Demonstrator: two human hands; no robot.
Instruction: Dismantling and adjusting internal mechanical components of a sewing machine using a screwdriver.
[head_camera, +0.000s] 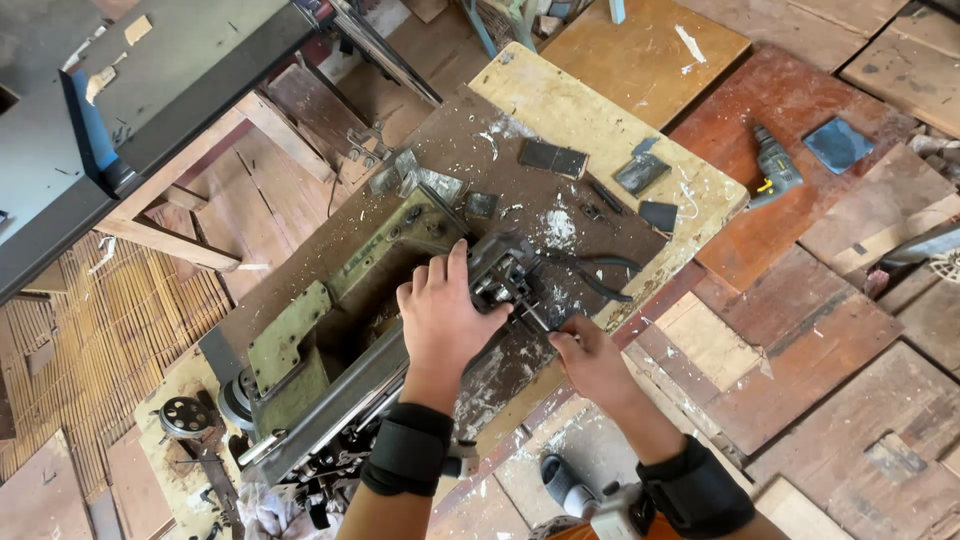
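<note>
Left hand (440, 320) rests on sewing machine (340, 300); right hand (590, 360) fingers touch its head.

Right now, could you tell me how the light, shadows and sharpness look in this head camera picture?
In the head view, even daylight falls on the worn table, with soft shadows under the left hand and right hand; the green sewing machine is sharp and free of glare; straight boards bow slightly towards the edges, so there is mild wide-angle distortion; the drill on the floor stays clear.
</note>
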